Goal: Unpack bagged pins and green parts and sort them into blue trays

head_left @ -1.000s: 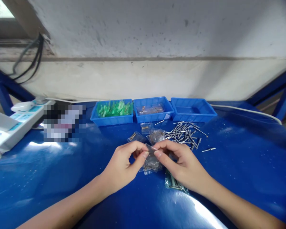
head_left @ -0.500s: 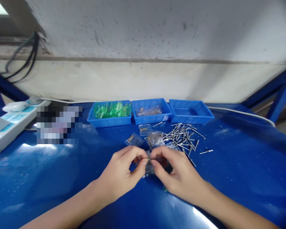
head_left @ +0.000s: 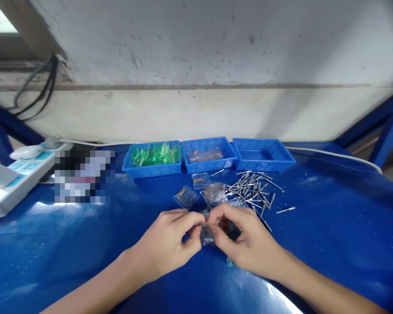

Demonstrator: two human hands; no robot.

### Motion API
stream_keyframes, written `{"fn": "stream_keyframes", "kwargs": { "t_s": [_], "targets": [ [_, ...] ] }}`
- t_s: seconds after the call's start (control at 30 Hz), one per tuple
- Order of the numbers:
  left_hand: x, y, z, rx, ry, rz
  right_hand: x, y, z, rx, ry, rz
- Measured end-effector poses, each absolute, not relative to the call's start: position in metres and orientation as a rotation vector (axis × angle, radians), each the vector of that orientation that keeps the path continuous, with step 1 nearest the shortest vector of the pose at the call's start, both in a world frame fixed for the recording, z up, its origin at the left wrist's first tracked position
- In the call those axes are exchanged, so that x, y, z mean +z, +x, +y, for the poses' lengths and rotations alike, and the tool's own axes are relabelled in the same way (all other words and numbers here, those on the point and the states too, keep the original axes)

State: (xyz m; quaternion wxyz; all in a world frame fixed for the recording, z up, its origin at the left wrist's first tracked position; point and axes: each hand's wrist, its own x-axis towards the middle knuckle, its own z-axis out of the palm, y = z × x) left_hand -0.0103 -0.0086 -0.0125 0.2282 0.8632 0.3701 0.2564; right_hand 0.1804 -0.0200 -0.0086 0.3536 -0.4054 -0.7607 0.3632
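My left hand and my right hand meet at the middle of the table, fingertips nearly touching. Each pinches the upper edge of a small clear plastic bag, which shows between and below the fingers. Its contents are hard to make out. Just beyond the hands lie several more clear bags: one with brass-coloured pins, another behind it, and a fuller one. A loose pile of silver blind rivets spreads right of these. A small teal item peeks out under my right hand.
Three blue bins line the wall: the left bin has green plastic pieces, the middle bin bagged parts, and the right bin shows its bare floor. A white power strip and a pixelated object are at left. One rivet lies apart.
The view has shifted slightly, so the scene sits a little lower. Both hands stay together; the fingertips have shifted slightly, and the thin piece seen between them earlier no longer shows clearly.
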Motion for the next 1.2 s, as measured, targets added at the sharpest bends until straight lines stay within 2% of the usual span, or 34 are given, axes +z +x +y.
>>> {"fn": "stream_keyframes", "kwargs": {
  "t_s": [0.1,0.2,0.3,0.37,0.5,0.67,0.8,0.9,1.1,1.2],
  "targets": [
    [-0.012,-0.015,-0.004,0.754,2.214,1.128,-0.007,0.186,-0.016,0.726,-1.055,-1.946],
    [-0.011,-0.016,0.001,0.748,1.801,1.234,-0.006,0.192,-0.014,0.49,-0.993,-1.914],
    [-0.007,-0.013,0.002,0.704,1.364,1.078,-0.009,0.193,-0.016,0.358,-0.888,-2.01],
    [-0.005,-0.012,0.001,0.688,1.272,1.001,-0.011,0.191,-0.018,0.323,-0.871,-2.086],
    [-0.002,-0.012,-0.003,0.769,1.55,1.099,-0.01,0.187,-0.021,0.399,-0.981,-2.052],
    [-0.006,-0.01,-0.011,1.069,2.268,1.065,-0.002,0.189,-0.021,0.7,-1.014,-1.909],
    [-0.015,-0.007,-0.015,1.043,2.482,1.017,-0.005,0.185,-0.018,0.84,-1.073,-1.828],
    [-0.015,-0.006,-0.014,0.93,2.445,1.044,-0.011,0.182,-0.015,0.785,-1.082,-1.844],
    [-0.002,-0.007,-0.007,0.727,1.758,1.198,-0.015,0.186,-0.014,0.637,-0.959,-1.986],
    [-0.003,-0.008,-0.003,0.648,1.665,1.239,-0.017,0.187,-0.015,0.546,-0.92,-2.115]
  ]
}}
